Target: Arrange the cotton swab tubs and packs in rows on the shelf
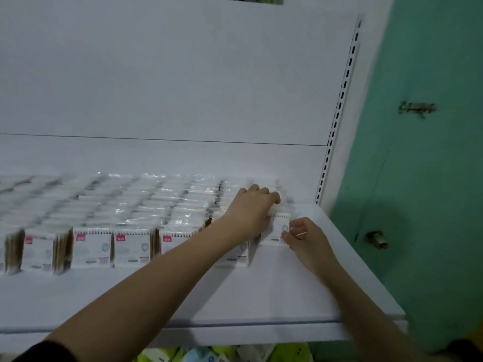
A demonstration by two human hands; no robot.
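Several rows of clear-wrapped cotton swab packs [91, 246] with white labels and red logos stand upright on the white shelf [235, 296], running from front to back. My left hand [251, 210] reaches over the rightmost row, its fingers curled over the tops of the packs there. My right hand [303, 235] pinches the right edge of the front pack of that row [278, 229], which stands at the row's front end. A single loose swab stick [300, 234] shows at my right fingers.
The shelf's front edge [235, 325] runs across the bottom, its right end by a slotted upright [337, 118]. A green door [431, 178] with a latch and knob stands at the right. Colourful packs [209, 355] lie below the shelf.
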